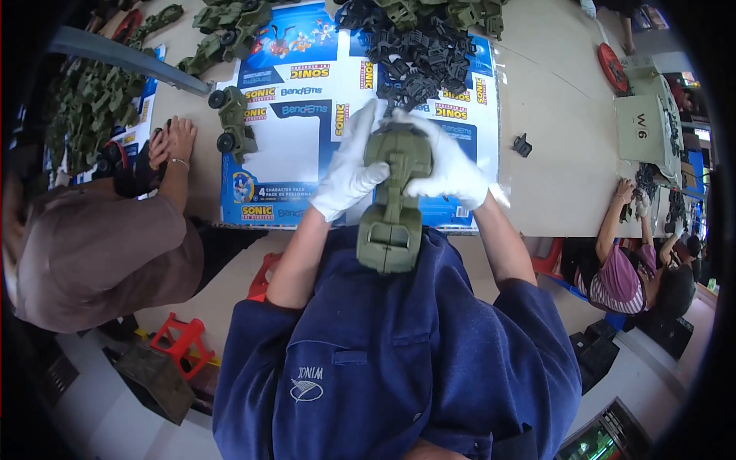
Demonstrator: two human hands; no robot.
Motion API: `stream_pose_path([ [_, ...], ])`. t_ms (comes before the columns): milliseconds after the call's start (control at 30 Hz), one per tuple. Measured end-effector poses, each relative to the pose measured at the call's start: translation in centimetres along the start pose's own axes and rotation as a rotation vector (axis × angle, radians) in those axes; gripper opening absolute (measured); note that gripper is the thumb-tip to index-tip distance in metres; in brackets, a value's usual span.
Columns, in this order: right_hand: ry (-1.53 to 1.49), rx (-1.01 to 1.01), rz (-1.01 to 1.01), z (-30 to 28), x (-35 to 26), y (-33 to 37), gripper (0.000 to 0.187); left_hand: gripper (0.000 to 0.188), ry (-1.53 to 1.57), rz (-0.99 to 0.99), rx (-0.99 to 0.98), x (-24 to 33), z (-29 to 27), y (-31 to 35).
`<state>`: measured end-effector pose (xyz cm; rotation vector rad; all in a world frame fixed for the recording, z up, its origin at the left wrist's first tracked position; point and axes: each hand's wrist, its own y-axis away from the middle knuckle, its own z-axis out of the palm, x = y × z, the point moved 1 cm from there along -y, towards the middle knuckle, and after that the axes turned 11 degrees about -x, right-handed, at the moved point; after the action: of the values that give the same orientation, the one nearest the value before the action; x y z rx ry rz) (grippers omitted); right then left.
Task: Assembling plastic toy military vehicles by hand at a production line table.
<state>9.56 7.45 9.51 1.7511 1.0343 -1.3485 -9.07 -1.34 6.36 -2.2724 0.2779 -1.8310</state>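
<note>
Both my hands wear white gloves and hold an olive-green plastic toy vehicle body (395,172) between them, over the near edge of the worktable. My left hand (349,175) grips its left side, with the thumb laid across the top. From the right, my right hand (451,165) closes round the far end, thumb near the narrow middle. The fingertips at the far end are partly hidden behind the toy. Just beyond them lies a heap of small black plastic parts (418,65). A printed blue and white cardboard sheet (287,146) lies under this work spot.
At left stands a green toy vehicle with black wheels (234,123); more green bodies (226,31) lie behind. A single black part (521,145) and a green box (640,126) are to the right. Co-workers sit left (115,245) and right (621,276). A grey metal bar (130,57) crosses the upper left.
</note>
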Motion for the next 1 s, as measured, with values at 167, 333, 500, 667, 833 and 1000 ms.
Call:
stream_pose_path([
  [167, 0.317, 0.216, -0.121, 1.9, -0.3, 1.3, 0.104, 0.102, 0.338, -0.09, -0.051, 2.1, 1.4, 0.0],
  [333, 0.143, 0.472, -0.197, 5.4, -0.9, 1.2, 0.088, 0.077, 0.218, -0.005, 0.04, 2.9, 1.9, 0.4],
  [500, 0.222, 0.56, -0.243, 6.1, -0.9, 0.9, 0.068, 0.033, 0.104, -0.026, 0.08, 3.1, 1.5, 1.0],
  [667, -0.101, 0.557, 0.093, 6.7, 3.0, 0.6, 0.057, 0.04, 0.271, -0.347, -0.003, -2.2, 2.6, 1.3],
  [833, -0.3, 0.891, 0.266, -4.3, 7.4, 4.6, 0.045, 0.049, -0.14, -0.37, 0.006, -3.0, 3.4, 0.3],
  [1000, -0.605, 1.572, 0.231, -16.4, 12.4, 12.2, 0.067, 0.078, -0.971, -0.25, 0.03, -7.6, -2.0, -0.1],
])
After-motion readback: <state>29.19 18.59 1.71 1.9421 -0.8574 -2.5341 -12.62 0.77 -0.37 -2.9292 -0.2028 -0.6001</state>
